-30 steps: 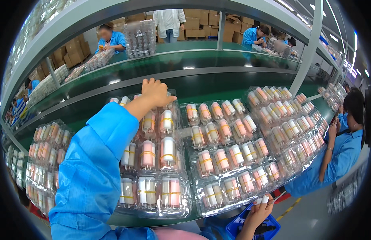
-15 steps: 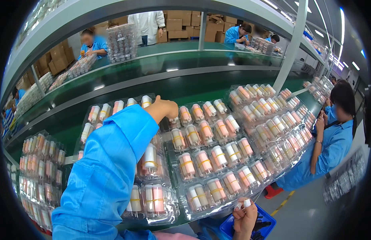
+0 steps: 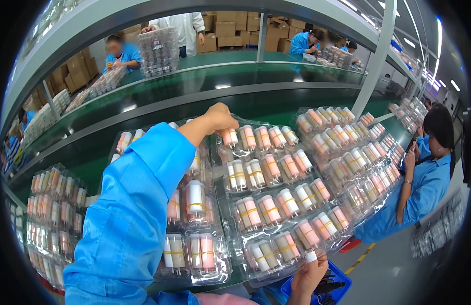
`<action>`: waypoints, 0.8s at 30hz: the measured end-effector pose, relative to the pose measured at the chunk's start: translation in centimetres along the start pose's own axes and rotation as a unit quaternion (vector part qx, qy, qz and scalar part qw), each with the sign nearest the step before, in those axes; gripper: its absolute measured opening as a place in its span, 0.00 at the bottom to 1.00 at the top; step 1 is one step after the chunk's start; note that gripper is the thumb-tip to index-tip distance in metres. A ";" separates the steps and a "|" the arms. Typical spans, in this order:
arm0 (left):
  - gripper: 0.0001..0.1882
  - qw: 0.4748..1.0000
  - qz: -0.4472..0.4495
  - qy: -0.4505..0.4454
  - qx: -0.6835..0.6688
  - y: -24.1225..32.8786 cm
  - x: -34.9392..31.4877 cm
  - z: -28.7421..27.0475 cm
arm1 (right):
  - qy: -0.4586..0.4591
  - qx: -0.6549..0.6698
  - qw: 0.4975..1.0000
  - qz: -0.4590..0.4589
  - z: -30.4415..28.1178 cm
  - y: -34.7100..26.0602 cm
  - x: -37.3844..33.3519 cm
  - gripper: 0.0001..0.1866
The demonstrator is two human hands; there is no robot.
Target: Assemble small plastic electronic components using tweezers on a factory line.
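Observation:
A clear plastic tray (image 3: 234, 219) holds rows of small cylinders in pink, white and grey, bundled in pairs by yellow bands. My left hand (image 3: 221, 118) reaches across to its far left corner, fingers curled down over the rim. At the near right edge, my right hand (image 3: 309, 274) pinches the same tray, and a white cover shows on a fingertip. Its other fingers are partly hidden. Under my left forearm lies another filled tray (image 3: 222, 262), which my blue sleeve (image 3: 128, 213) partly covers.
Stacked filled trays (image 3: 55, 223) stand at left, more trays (image 3: 347, 152) at right. A blue bin (image 3: 342, 282) with dark items sits below my right hand. A grey post (image 3: 375, 66) rises beyond the trays. A co-worker (image 3: 423, 178) is close on the right.
My left hand has moved farther out and closed on the tray's far corner. My right hand has come up to the near edge. The tray looks slightly larger and shifted right.

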State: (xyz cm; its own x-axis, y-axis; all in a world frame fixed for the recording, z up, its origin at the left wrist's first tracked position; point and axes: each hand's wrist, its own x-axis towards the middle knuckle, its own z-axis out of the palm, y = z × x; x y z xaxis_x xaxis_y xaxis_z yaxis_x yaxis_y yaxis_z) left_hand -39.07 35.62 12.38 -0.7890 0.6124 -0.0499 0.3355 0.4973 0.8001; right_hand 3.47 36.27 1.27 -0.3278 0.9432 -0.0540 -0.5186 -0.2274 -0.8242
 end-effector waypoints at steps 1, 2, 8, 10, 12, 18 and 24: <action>0.12 1.000 0.007 0.004 -0.008 0.5 0.1 0.2 | 0.003 0.021 1.000 -0.014 0.5 -0.2 -0.1 0.11; 0.12 1.000 0.014 0.010 -0.016 1.0 0.1 0.4 | 0.005 0.042 0.999 -0.026 1.0 -0.4 -0.2 0.11; 0.10 0.997 0.036 0.008 -0.074 2.5 -0.9 -0.7 | -0.031 0.033 0.998 -0.048 1.3 -1.7 -1.4 0.11; 0.10 0.995 0.034 -0.005 -0.092 2.9 -1.5 -1.0 | -0.042 0.033 0.997 -0.053 1.2 -2.2 -1.9 0.10; 0.09 0.996 0.023 -0.002 -0.087 3.2 -2.7 -1.3 | -0.028 0.050 0.997 -0.058 1.6 -2.8 -2.3 0.10; 0.09 0.996 0.025 0.002 -0.088 4.1 -4.2 -2.1 | -0.073 0.058 0.992 -0.079 0.2 -3.4 -2.8 0.15; 0.10 0.991 0.037 -0.005 -0.129 5.2 -5.6 -3.6 | -0.082 0.094 0.987 -0.097 1.0 -4.7 -3.9 0.18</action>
State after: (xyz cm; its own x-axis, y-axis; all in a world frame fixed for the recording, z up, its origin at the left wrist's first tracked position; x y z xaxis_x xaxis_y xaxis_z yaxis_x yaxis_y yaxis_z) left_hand -34.77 32.59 18.94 -0.7616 0.6480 0.0097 0.2485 0.2782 0.9278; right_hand 6.36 33.45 5.97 -0.3232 0.9249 0.2002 -0.7173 -0.1014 -0.6893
